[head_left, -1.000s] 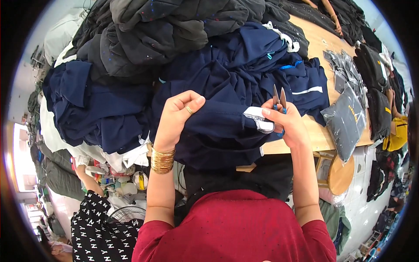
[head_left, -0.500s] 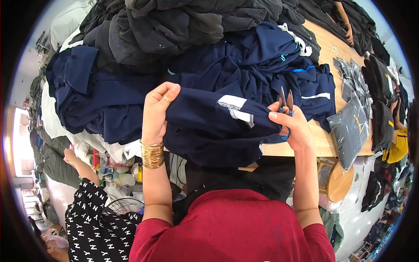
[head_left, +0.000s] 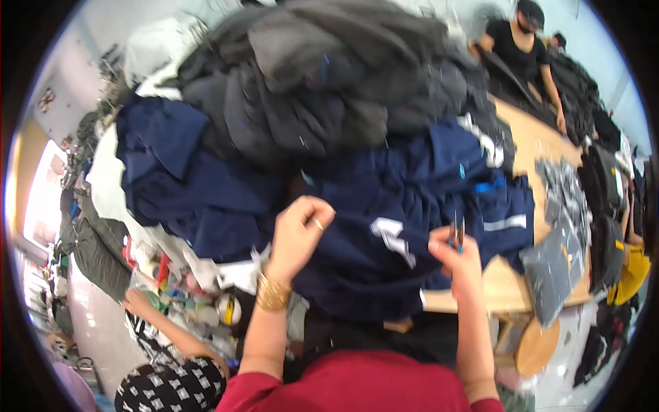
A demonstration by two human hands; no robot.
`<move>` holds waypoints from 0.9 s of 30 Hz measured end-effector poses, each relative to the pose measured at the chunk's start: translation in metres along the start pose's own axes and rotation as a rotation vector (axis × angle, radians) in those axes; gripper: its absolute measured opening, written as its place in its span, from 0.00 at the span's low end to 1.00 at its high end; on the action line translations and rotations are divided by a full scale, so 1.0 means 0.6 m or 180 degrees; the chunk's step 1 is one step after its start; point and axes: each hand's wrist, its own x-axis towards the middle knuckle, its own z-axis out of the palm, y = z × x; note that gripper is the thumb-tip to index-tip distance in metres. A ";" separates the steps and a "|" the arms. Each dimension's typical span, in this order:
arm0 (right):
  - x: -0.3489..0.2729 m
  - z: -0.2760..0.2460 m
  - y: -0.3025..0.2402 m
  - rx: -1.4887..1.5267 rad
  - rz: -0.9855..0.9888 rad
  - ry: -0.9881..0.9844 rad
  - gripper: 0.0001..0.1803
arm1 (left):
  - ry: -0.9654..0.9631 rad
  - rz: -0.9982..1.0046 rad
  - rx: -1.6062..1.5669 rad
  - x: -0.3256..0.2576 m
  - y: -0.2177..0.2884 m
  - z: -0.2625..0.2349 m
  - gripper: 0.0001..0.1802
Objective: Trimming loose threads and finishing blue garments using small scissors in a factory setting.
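A navy garment [head_left: 357, 268] is being gripped between the clenched left hand [head_left: 298, 230] and the right hand [head_left: 454, 255] (also pinching small thread snips [head_left: 457, 232]), whose blades risk nicking the fabric bunched just beside them.

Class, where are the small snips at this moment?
In the head view, the snips stand in the right hand, beside the navy garment.

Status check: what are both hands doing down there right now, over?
Left hand gripping navy garment. Right hand holding small snips at its edge. Dark clothing heap crowding behind.
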 end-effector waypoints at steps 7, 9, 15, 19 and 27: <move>-0.026 0.071 0.020 0.0112 -0.0806 -0.0252 0.06 | -0.2323 -0.0503 -0.2001 -0.079 0.043 0.079 0.31; -0.028 0.076 0.016 -0.0160 -0.0643 -0.0876 0.08 | -0.1997 -0.0534 -0.1963 -0.088 0.031 0.099 0.33; 0.007 0.035 -0.029 -0.0875 -0.1709 -0.0883 0.17 | -0.1817 -0.0709 -0.2348 -0.070 0.022 0.093 0.23; 0.029 0.026 -0.025 -0.1068 -0.0998 -0.2013 0.14 | -0.2368 -0.0021 -0.1969 -0.057 0.051 0.078 0.19; 0.023 -0.040 -0.059 -0.0267 -0.0951 -0.0374 0.04 | -0.2422 -0.0209 -0.0882 -0.056 0.057 0.031 0.20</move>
